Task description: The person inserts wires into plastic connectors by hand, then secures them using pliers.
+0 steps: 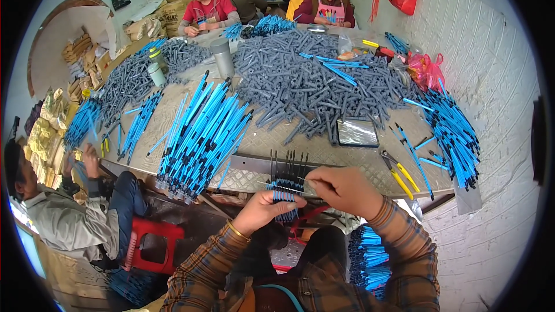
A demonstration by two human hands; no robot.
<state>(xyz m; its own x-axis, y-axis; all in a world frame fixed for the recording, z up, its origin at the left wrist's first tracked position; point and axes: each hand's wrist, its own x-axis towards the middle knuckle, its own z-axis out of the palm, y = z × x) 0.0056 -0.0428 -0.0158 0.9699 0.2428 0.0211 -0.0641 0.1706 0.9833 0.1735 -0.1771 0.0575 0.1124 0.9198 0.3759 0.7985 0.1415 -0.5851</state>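
Note:
My left hand (261,212) is wrapped round a small bundle of slim blue sticks (284,196), held upright over the table's near edge. Their black upper parts stand above my fingers, and several thin dark tips stick up higher. Close by on the right, my right hand (348,190) is pinched at the upper end of the bundle. What its fingertips hold is too small to make out. Left of my hands lies a big pile of blue sticks with black ends (199,138). Yellow-handled pliers (399,174) lie to the right.
Heaps of grey plastic tubes (312,75) cover the table's middle. A dark-framed tablet-like object (357,133), a metal flask (222,58) and more blue sticks (451,133) stand or lie around. A co-worker (69,208) sits at left by a red stool (153,242); others work across the table.

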